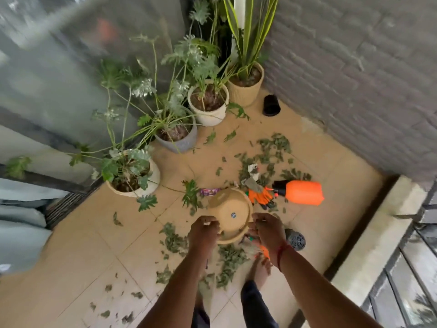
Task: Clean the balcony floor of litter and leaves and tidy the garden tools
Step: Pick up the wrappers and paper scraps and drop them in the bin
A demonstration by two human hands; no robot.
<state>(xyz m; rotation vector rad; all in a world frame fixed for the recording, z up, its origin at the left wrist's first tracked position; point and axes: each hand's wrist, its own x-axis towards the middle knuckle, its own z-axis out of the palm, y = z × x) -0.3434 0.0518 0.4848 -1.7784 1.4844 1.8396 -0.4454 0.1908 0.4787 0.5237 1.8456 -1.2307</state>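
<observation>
I hold an empty beige plastic pot [230, 213] upside down above the tiled floor, its base with a blue sticker facing me. My left hand [204, 233] grips the rim on the left and my right hand [267, 230] grips it on the right. Green leaves [272, 152] lie scattered over the tiles, with more leaves [229, 259] under my arms. An orange spray bottle [299, 192] lies on its side to the right, beside orange garden gloves [260, 197]. A crumpled paper scrap [252, 168] and a purple wrapper [209, 192] lie among the leaves.
Several potted plants [132, 176] line the glass railing on the left and back. A small black pot [271, 105] lies near the grey brick wall [354, 79]. A black drain cover [295, 239] sits by my right hand. My bare foot [261, 272] stands on the leaves.
</observation>
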